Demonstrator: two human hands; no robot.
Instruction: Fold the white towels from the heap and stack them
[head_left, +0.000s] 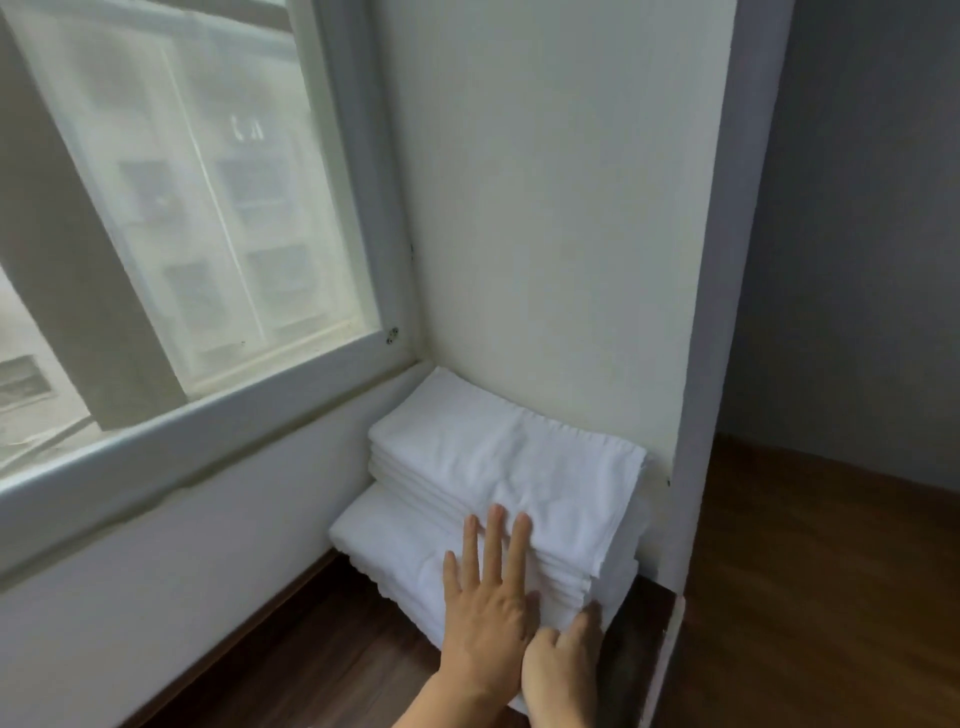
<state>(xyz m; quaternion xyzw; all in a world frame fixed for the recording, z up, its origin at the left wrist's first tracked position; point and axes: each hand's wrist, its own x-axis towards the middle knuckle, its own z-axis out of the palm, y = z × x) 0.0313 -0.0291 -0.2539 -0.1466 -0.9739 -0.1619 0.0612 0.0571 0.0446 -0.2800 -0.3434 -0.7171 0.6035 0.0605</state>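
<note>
We see a stack of folded white towels (498, 483) on the wooden floor (322, 670), tucked in the corner between the wall under the window (197, 218) and the white side panel (545, 208). The upper towels sit on a wider folded bundle below, edges roughly lined up. Left hand (485, 608) lies flat on the stack's near edge — fingers straight and slightly spread, tips on the top towel. Right hand (563, 660) is just beside it, touching the left, its fingers (587, 623) curled against the near right corner of the stack; we can't tell if this grip pinches any cloth. Dark floor runs on past the panel at right.
</note>
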